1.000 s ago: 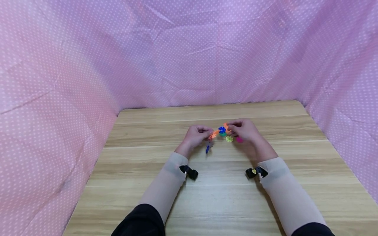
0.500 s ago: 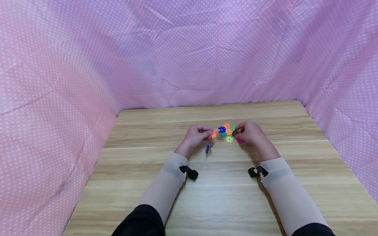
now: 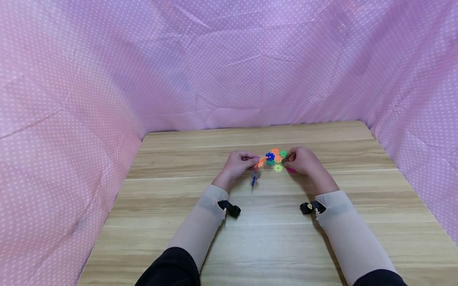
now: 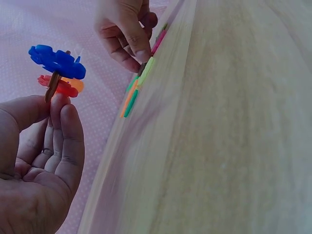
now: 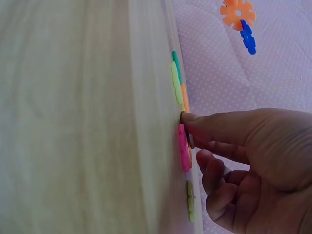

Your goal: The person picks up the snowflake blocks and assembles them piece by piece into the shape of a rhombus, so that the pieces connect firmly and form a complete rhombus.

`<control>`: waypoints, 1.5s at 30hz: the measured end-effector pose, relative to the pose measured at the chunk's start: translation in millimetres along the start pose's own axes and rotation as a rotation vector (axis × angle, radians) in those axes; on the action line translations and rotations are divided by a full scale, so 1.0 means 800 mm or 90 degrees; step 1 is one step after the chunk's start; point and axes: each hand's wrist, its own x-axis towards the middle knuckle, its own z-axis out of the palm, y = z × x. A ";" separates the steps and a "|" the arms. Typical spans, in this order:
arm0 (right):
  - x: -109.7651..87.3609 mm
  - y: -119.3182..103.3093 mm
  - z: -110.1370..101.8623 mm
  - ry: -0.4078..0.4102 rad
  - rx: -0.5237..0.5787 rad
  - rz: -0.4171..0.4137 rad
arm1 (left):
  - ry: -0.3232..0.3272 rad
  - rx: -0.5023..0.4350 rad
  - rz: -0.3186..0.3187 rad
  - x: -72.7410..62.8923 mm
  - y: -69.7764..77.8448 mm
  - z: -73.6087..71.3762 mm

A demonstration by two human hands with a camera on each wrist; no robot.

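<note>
My left hand [image 3: 240, 163] pinches a joined cluster of snowflake discs, held above the table. In the head view an orange disc [image 3: 261, 162] and a blue disc [image 3: 270, 156] reach right from the fingertips, and another blue disc [image 3: 253, 181] hangs at the front. The left wrist view shows the fingertips at a brown disc [image 4: 52, 87], beside a red disc [image 4: 62, 88]. To the right, my right hand [image 3: 302, 161] is down at the loose discs on the table. Its thumb and fingers pinch a dark brown disc [image 5: 191, 141], partly hidden by the fingers.
Loose snowflake discs lie around the right fingertips: a yellow-green disc [image 3: 278, 168], a green disc [image 3: 283, 153], an orange disc [image 3: 274, 151] and a pink disc [image 5: 184, 147]. The wooden table [image 3: 264, 238] ends at a pink dotted curtain [image 3: 229, 79] behind.
My right hand has moved a little right, from the orange discs to the dark brown disc, uncovering orange and green ones. My left hand stays put; its cluster has turned slightly.
</note>
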 end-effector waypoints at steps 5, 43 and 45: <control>0.000 -0.001 0.002 0.001 0.017 0.000 | -0.009 -0.010 -0.001 0.001 -0.001 0.000; 0.003 -0.018 0.000 0.020 0.311 -0.037 | -0.008 0.036 0.005 0.001 -0.001 0.001; 0.003 -0.020 0.000 0.017 0.302 -0.040 | -0.007 0.039 0.006 0.002 -0.002 0.001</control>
